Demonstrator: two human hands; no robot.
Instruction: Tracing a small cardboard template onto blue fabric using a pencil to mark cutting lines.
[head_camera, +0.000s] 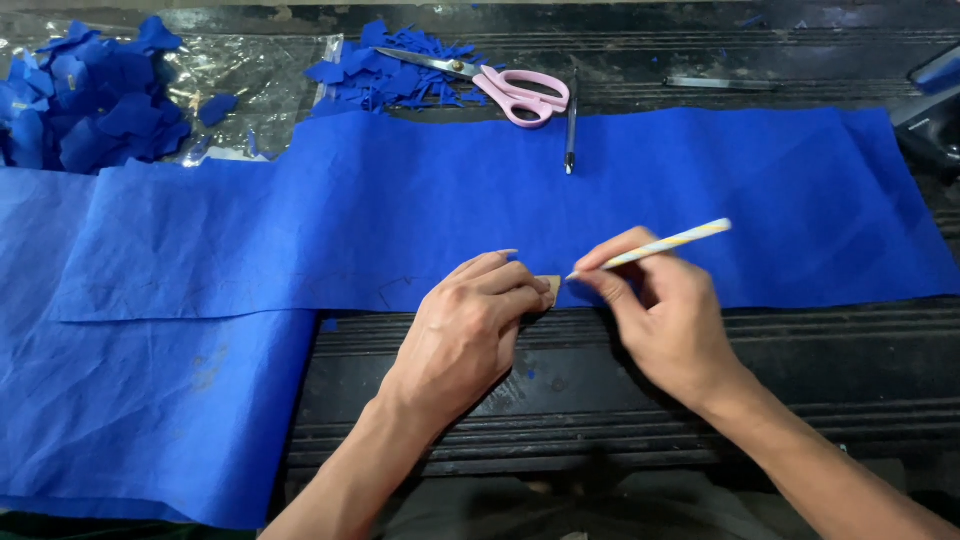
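**Template pinned, pen at its edge**

A small tan card template (549, 290) lies on the near edge of the blue cloth (600, 190), about midway along the counter (620, 390). The left hand (470, 325) presses it flat, fingers closed down over most of it so only one corner shows; that pressure looks meant to keep the card from sliding on the soft cloth. The right hand (655, 310) is clenched around a striped pen (660, 243), tip touching the cloth right at the card's exposed edge, shaft slanting up and away to the right, as one holds it to trace an outline.

The cloth runs across the counter from left to right edge, and a second layer hangs over the near left corner. Faint drawn marks show on it just left of the left hand.

At the far edge, pink scissors (520, 92) rest on a heap of blue scraps (385, 70), with a dark pen (571, 125) just beside them. In the far left corner, cut blue pieces (90, 100) are piled on clear plastic (250, 80).
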